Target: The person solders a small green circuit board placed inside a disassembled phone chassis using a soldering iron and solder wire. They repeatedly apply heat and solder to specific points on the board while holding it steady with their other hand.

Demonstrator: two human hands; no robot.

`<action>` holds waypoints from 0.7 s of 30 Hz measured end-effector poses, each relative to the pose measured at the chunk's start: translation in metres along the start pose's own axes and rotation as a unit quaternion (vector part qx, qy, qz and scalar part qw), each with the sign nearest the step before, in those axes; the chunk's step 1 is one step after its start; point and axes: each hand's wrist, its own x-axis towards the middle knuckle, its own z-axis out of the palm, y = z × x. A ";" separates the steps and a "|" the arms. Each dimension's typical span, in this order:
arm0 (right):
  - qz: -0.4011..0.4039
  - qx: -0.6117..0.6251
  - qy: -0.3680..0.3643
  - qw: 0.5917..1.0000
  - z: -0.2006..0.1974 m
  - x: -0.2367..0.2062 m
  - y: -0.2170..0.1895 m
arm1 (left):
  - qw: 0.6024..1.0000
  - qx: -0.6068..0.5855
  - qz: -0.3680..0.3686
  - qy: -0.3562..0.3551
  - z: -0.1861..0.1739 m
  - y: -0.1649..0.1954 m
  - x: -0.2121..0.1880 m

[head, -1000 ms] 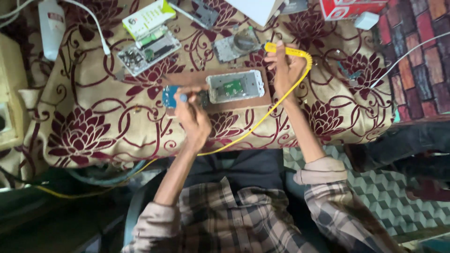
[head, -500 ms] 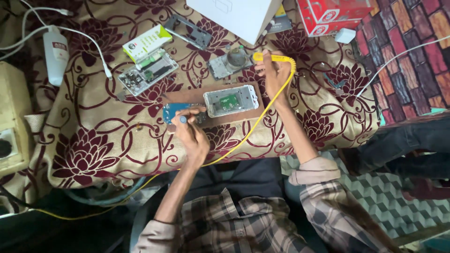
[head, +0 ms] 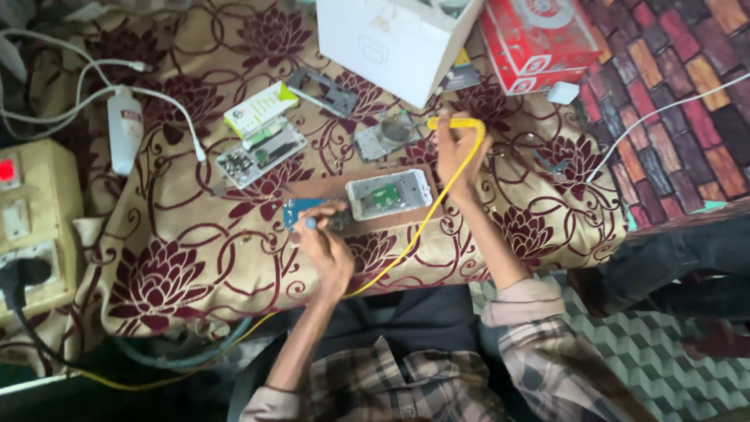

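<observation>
An opened white device housing (head: 388, 194) with a green circuit board inside lies on a brown board (head: 322, 187) on the patterned tablecloth (head: 180, 258). My left hand (head: 324, 248) holds a small blue-tipped tool against a blue circuit board (head: 301, 211) just left of the housing. My right hand (head: 455, 148) grips a yellow-handled tool (head: 455, 123) whose yellow cable (head: 422, 227) runs down past the housing and off the table edge.
Behind stand a white cardboard box (head: 394, 43) and a red box (head: 539, 35). A white bottle (head: 125, 139), a green-white packet (head: 260, 109), another circuit board (head: 262, 154) and a round metal part (head: 387, 134) lie at left and centre. A beige switch box (head: 27, 227) sits far left.
The view has shifted so the table sits lower in frame. My right hand with the yellow tool has stayed beside the housing, and my left hand remains on the blue board.
</observation>
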 end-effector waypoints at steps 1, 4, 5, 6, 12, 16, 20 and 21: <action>-0.016 -0.035 0.007 0.999 0.002 -0.002 -0.001 | 0.999 -0.036 -0.009 0.005 0.000 0.001 0.000; 0.064 0.104 -0.004 0.992 0.009 -0.005 -0.006 | 1.000 0.010 -0.015 -0.008 -0.001 0.002 0.001; 0.010 0.024 0.001 1.000 0.008 -0.007 -0.008 | 1.000 0.015 -0.018 -0.005 0.000 0.002 0.000; -0.043 -0.055 0.005 0.998 0.008 -0.008 -0.010 | 1.000 0.021 -0.021 -0.002 0.000 0.001 0.000; 0.011 -0.042 -0.056 0.997 -0.007 -0.009 -0.015 | 0.999 -0.008 -0.042 0.019 0.005 -0.006 -0.002; 0.016 0.018 -0.043 0.999 -0.014 -0.018 -0.012 | 0.985 -0.115 -0.100 0.076 0.003 -0.009 -0.006; 0.096 0.245 0.000 0.965 -0.027 -0.033 -0.001 | 0.986 -0.111 -0.095 0.083 -0.022 -0.016 -0.002; 0.104 0.272 0.003 0.957 -0.034 -0.036 0.003 | 0.988 -0.099 -0.091 0.079 -0.028 -0.019 -0.001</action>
